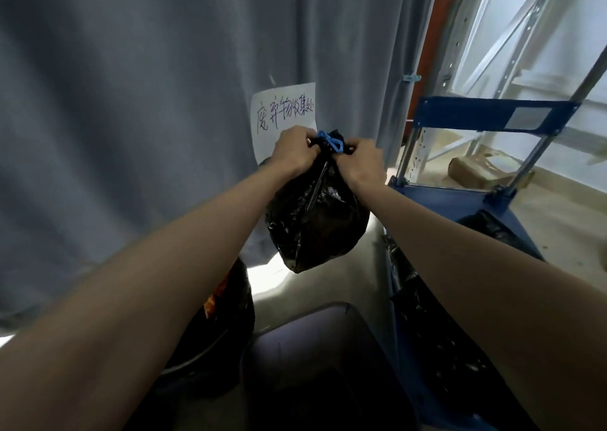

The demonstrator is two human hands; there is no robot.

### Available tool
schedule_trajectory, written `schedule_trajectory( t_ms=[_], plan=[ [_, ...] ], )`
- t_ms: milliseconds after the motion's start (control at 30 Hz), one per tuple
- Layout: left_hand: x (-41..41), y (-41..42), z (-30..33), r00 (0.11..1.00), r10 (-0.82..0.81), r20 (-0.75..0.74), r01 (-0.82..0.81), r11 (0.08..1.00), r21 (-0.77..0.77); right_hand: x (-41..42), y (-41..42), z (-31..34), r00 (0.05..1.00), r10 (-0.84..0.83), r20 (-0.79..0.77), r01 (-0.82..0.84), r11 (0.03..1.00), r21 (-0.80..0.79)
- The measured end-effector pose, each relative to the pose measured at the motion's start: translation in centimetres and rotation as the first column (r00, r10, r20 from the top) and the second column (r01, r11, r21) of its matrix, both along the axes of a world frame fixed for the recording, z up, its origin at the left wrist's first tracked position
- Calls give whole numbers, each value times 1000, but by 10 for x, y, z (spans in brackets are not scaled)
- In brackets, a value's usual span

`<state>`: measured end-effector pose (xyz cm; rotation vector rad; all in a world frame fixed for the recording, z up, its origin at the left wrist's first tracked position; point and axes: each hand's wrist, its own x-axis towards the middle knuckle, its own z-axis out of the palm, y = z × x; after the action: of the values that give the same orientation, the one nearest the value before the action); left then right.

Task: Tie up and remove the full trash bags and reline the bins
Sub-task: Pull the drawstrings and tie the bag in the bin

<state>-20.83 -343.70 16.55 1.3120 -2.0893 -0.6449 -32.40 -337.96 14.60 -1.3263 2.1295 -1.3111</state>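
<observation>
Nearest the viewer, a dark bin [322,365] sits low on the floor, with a black-lined bin [213,325] to its left and a blue cart [460,200] holding black bags to the right. Farther out, both forearms reach forward. The left hand [293,148] and right hand [361,161] hold a full black trash bag [315,220] in the air, fingers curled around its gathered neck and blue drawstring [330,141]. Behind hangs a grey curtain [131,102] with a handwritten paper sign [284,112].

both arms outstretched, left grip [293,148], right grip [363,156] clenched
</observation>
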Motion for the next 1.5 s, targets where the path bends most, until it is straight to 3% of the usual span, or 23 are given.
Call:
schedule_trajectory(
  t_ms=[367,533,633,700,1067,1500],
  plan=[
    [-34,-83,-131,996,-5,84,8,1000,-27,-42,-83,-125,990,39,-135,-19,990,142],
    [-43,-84,-206,938,70,340,-38,994,-98,-44,-79,-195,932,157,-326,-72,963,260],
    [-42,-76,-239,900,111,421,-4,969,-246,-41,-71,-224,879,224,-422,-72,935,346],
    [-40,-74,-248,887,115,447,10,963,-268,-41,-68,-231,878,230,-420,-86,939,334],
    [-10,-35,-203,874,61,483,31,983,-180,-31,-33,-172,825,332,-458,-137,902,408],
    [14,76,-93,837,-15,548,118,981,-153,-46,113,-48,840,358,-409,-104,844,525]
  ],
)
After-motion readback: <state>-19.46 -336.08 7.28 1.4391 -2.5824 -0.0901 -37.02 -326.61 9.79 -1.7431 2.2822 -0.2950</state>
